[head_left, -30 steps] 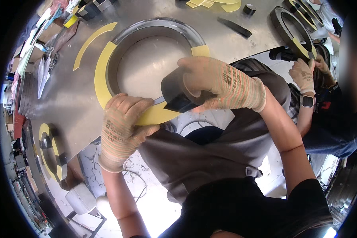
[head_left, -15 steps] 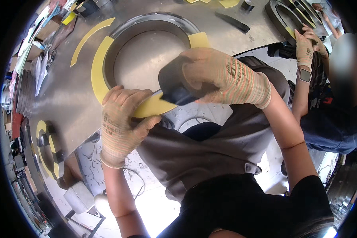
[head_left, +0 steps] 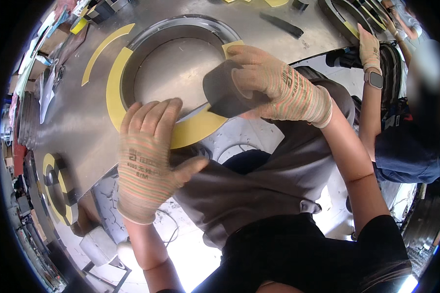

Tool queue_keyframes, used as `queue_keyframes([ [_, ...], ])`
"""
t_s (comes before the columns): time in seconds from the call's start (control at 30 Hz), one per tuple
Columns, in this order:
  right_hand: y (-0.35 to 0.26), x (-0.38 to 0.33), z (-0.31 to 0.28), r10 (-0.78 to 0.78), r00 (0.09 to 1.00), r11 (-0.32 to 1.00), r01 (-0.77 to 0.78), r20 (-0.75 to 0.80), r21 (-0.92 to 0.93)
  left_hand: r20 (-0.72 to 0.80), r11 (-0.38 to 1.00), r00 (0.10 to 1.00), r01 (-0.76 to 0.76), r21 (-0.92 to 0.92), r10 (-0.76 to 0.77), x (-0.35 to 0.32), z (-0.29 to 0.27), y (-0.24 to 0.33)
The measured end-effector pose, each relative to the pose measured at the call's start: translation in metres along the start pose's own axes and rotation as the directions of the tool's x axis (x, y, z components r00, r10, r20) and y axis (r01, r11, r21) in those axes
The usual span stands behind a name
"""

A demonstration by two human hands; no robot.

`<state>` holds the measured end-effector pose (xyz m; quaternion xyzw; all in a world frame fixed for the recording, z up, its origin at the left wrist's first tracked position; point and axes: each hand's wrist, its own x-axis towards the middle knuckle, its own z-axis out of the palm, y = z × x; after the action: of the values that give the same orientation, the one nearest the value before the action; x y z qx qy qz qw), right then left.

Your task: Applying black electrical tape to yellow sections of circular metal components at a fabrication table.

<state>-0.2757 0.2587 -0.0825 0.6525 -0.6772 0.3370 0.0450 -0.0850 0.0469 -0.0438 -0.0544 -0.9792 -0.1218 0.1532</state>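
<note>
A large metal ring (head_left: 142, 58) lies at the near edge of the table, with yellow arc-shaped pieces (head_left: 115, 93) along its outside. My right hand (head_left: 283, 88), in a striped knit glove, grips a roll of black tape (head_left: 219, 90), its fingers reaching into the core. The roll hangs above the ring's near right side, and a loose tape end points down toward the near yellow arc (head_left: 200, 131). My left hand (head_left: 149, 156), gloved alike, is open over the ring's near left side, thumb spread away. Whether its fingertips touch the ring cannot be made out.
A loose yellow arc (head_left: 102, 51) lies left of the ring on the metal table (head_left: 78, 112). Beyond the ring is a dark strip (head_left: 281, 25). A smaller yellow-and-black ring (head_left: 58, 188) stands at lower left. A co-worker's gloved hand (head_left: 369, 49) touches another ring (head_left: 340, 22) at right.
My left hand has opened out and shifted slightly left and nearer me, its thumb lifting off the near yellow arc. My right hand has moved the tape roll a little to the right and up.
</note>
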Motion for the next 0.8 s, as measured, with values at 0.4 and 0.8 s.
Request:
queue_keyframes([
  [0.4, -0.019, 0.0, 0.016, 0.101, 0.992, 0.994, -0.103, 0.081, 0.03, 0.042, 0.998, 0.999, 0.028, -0.064, -0.025, -0.01, 0.009, -0.001],
  [0.8, -0.114, 0.0, -0.015, 0.079, 0.997, 0.997, -0.08, -0.026, -0.008, -0.43, 0.458, 0.859, -0.274, -0.846, -0.278, -0.013, 0.002, 0.066],
])
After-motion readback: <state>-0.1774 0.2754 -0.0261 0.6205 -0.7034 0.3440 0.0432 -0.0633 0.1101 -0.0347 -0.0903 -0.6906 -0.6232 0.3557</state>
